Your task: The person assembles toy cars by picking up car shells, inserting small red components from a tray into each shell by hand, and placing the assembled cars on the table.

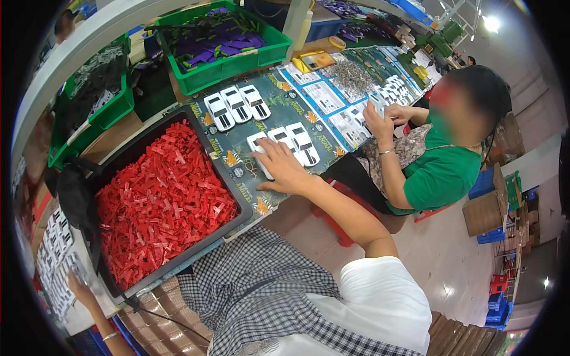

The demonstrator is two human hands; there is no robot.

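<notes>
My right hand (281, 168) lies with fingers spread over the leftmost white toy car body (255, 144) of a near row of three. The other two car bodies (303, 144) of that row stand just right of my fingers. A second row of three white toy car bodies (236, 105) sits behind, to the left. They rest on a dark printed mat (285, 98). At the far lower left, my left hand (81, 291) reaches with extended fingers to a group of white car bodies (56, 252). Its fingertips show only small.
Between my hands stands a black bin (237, 202) full of red plastic parts (166, 202). Green crates (231, 68) with purple and black parts are behind. On the right a seated co-worker (439, 154) handles a small part beside metal pieces (350, 76) and more white car bodies.
</notes>
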